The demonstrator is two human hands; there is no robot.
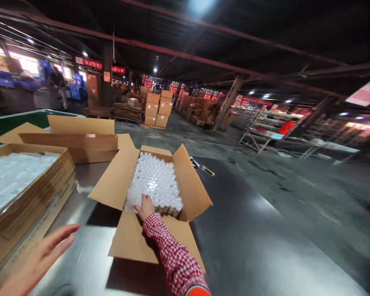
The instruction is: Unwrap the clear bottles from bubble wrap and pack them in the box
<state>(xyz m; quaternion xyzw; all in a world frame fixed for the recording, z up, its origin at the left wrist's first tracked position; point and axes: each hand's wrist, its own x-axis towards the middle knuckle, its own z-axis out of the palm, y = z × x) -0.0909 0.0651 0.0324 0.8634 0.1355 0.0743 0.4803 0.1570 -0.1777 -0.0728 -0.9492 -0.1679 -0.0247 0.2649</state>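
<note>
Carton (193,189) is open, seemingly for our reach. Inside it, right hand (146,207) half-curls at clear film (132,196), grip unclear; outside, left hand (46,253) is open, empty.

Reaching forward and leftward with the sleeved right forearm (175,255); angling the right hand (144,206) down at its end, curving its fingers and setting its thumb apart, the grip being too indistinct to tell. Holding the left hand (43,257) low at the left, slightly blurred, extending its fingers forward and rightward without clasping.
</note>
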